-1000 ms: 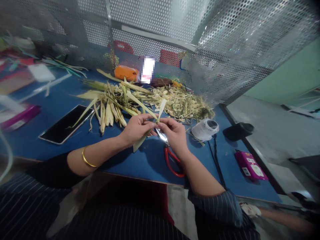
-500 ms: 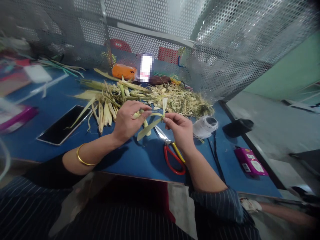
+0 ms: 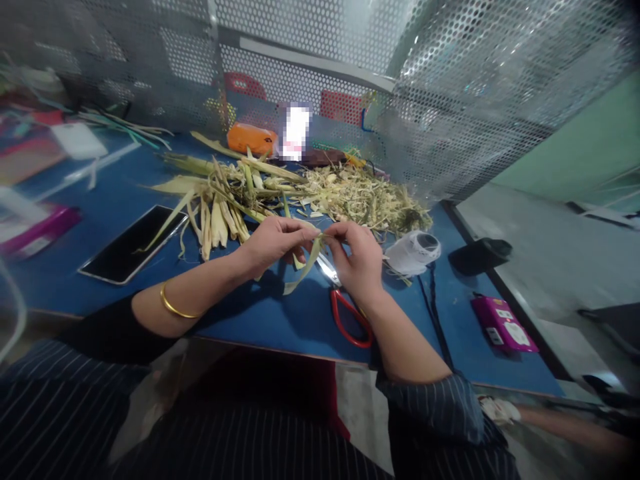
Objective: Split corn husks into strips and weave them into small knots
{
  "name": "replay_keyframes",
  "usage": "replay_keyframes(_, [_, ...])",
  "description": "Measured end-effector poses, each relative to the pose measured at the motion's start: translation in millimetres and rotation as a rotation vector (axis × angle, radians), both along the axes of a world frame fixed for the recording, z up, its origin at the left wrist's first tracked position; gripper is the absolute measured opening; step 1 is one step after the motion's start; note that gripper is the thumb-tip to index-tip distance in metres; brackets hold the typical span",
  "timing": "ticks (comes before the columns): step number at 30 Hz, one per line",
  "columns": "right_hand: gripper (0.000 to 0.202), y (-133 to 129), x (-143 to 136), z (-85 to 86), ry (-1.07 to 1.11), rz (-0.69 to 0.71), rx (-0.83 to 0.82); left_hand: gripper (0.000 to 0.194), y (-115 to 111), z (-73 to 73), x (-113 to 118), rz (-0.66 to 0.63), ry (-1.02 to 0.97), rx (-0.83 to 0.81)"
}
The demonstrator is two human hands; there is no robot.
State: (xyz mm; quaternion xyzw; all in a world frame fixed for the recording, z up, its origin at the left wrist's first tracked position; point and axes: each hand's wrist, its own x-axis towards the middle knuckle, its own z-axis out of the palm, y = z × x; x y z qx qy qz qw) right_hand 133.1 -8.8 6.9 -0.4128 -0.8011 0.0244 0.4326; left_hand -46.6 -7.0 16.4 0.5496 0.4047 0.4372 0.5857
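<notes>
My left hand (image 3: 273, 245) and my right hand (image 3: 357, 259) meet above the blue table, fingertips pinched close together on a pale green husk strip (image 3: 305, 270). One end of the strip hangs down between them. Below my right hand lie scissors (image 3: 350, 319) with red and yellow handles, partly covered by that hand. Behind my left hand is a bundle of dried husks (image 3: 217, 217). A heap of husk shreds (image 3: 357, 193) lies beyond both hands.
A white thread spool (image 3: 413, 253) stands right of my right hand, near a black cylinder (image 3: 480, 256) and a purple packet (image 3: 504, 325). A dark phone (image 3: 133, 245) lies at left. Behind are an orange packet (image 3: 251, 139) and a perforated metal screen (image 3: 300, 73).
My left hand has moved right, up to my right hand, and its fingertips have closed at the strip. The strip's lower end now hangs more steeply.
</notes>
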Motion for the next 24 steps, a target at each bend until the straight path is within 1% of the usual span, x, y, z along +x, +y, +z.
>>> replay_keyframes(2, [0.009, -3.4, -1.1, 1.7, 0.001, -0.069, 0.1, 0.029, 2.0, -1.2, 0.8, 0.033, -0.032, -0.028])
replay_keyframes(4, [0.01, -7.5, -2.3, 3.0, 0.071, -0.138, 0.179, 0.028, 3.8, -2.0, 1.2, 0.121, -0.129, -0.089])
replay_keyframes(5, [0.01, -9.3, -3.4, 3.0, 0.105, -0.147, 0.182, 0.026, 4.5, -2.2, 1.2, 0.167, -0.188, -0.123])
replay_keyframes(6, [0.011, -10.6, -4.9, 2.3, 0.123, -0.13, 0.145, 0.025, 5.1, -2.4, 1.0, 0.204, -0.246, -0.153])
replay_keyframes(8, [0.015, -11.1, -9.2, -1.4, 0.124, -0.05, -0.015, 0.023, 5.8, -3.2, 0.5, 0.244, -0.346, -0.2])
replay_keyframes(10, [0.017, -8.8, -14.2, -6.9, 0.114, 0.018, -0.193, 0.021, 5.3, -4.6, 0.6, 0.242, -0.403, -0.234])
replay_keyframes(11, [0.018, -7.0, -16.1, -9.8, 0.121, 0.032, -0.252, 0.021, 4.7, -5.4, 1.1, 0.234, -0.418, -0.254])
replay_keyframes(13, [0.019, -3.3, -18.0, -14.2, 0.147, 0.02, -0.285, 0.02, 2.9, -7.0, 2.5, 0.218, -0.432, -0.289])
replay_keyframes(17, [0.017, 0.6, -15.7, -15.8, 0.159, -0.054, -0.232, 0.017, 0.7, -8.0, 4.9, 0.192, -0.448, -0.305])
replay_keyframes(19, [0.013, 0.1, -14.6, -15.0, 0.171, -0.023, -0.288, 0.016, 0.6, -7.4, 5.0, 0.187, -0.454, -0.302])
replay_keyframes(22, [0.017, -2.4, -14.7, -14.3, 0.239, 0.068, -0.416, 0.017, 0.3, -5.0, 3.5, 0.188, -0.491, -0.306])
replay_keyframes(24, [0.018, -4.2, -15.1, -14.3, 0.267, 0.098, -0.438, 0.019, -0.5, -2.5, 1.8, 0.118, -0.554, -0.335])
